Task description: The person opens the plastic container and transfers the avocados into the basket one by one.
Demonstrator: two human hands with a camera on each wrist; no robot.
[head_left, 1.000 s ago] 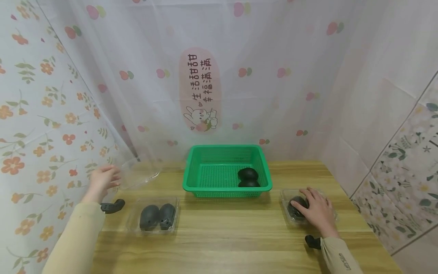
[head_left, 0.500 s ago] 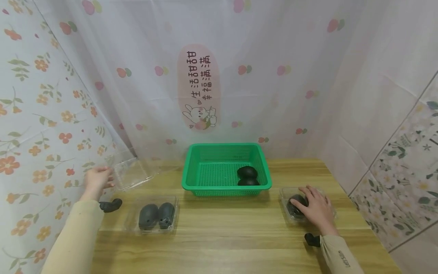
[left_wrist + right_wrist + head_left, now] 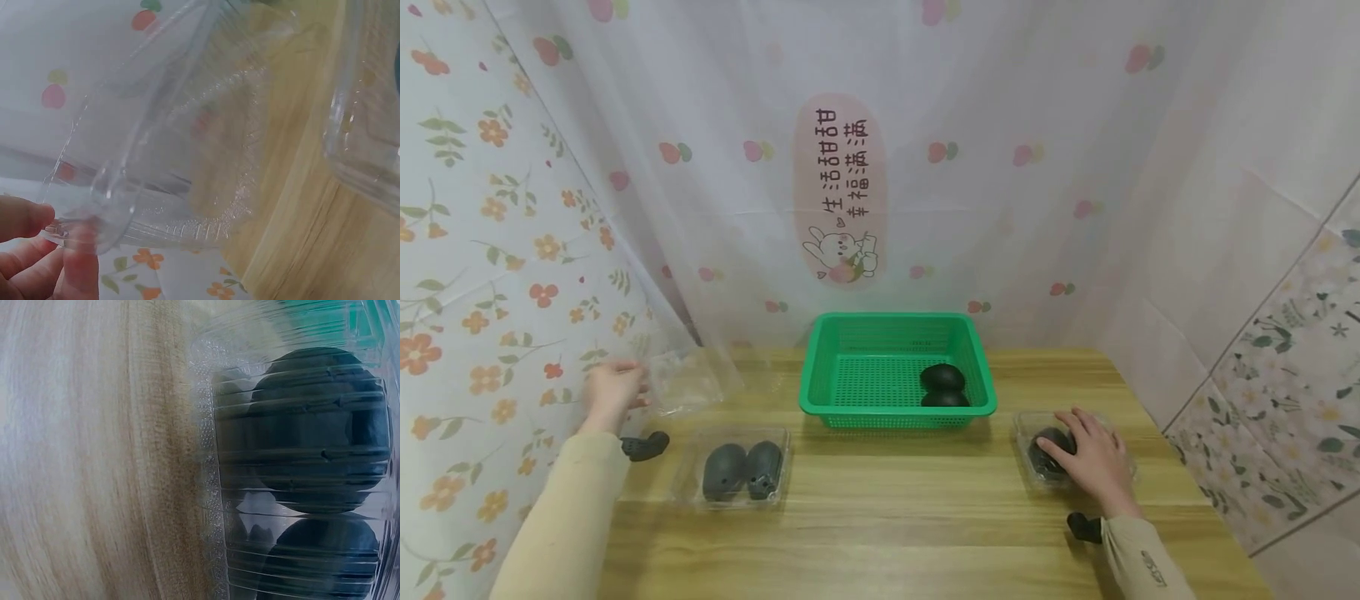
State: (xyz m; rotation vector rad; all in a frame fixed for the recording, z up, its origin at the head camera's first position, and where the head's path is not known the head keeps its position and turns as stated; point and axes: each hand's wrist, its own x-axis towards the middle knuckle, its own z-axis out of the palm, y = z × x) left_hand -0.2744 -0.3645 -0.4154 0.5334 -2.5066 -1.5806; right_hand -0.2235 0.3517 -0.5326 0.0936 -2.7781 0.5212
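Observation:
My left hand (image 3: 613, 392) pinches the corner of a clear plastic container (image 3: 187, 125) between thumb and fingers, tilted up at the table's back left. I see nothing inside it. In front of it sits a clear plastic box (image 3: 688, 479) with two dark grey, rounded objects (image 3: 725, 472). My right hand (image 3: 1093, 458) rests across the top of another clear plastic box (image 3: 1026, 433) at the right. Dark rounded objects (image 3: 319, 431) show through its ribbed wall; my hand hides part of them in the head view. No fingers appear in the right wrist view.
A green perforated basket (image 3: 898, 412) stands at the back middle, two black egg-shaped objects (image 3: 943, 377) lying in its right side. Patterned curtains (image 3: 970, 208) hang behind and at both sides of the wooden table (image 3: 910, 517).
My left hand has moved slightly left, and the container in it has shifted and changed its tilt. The right hand, both boxes and the basket stay in place.

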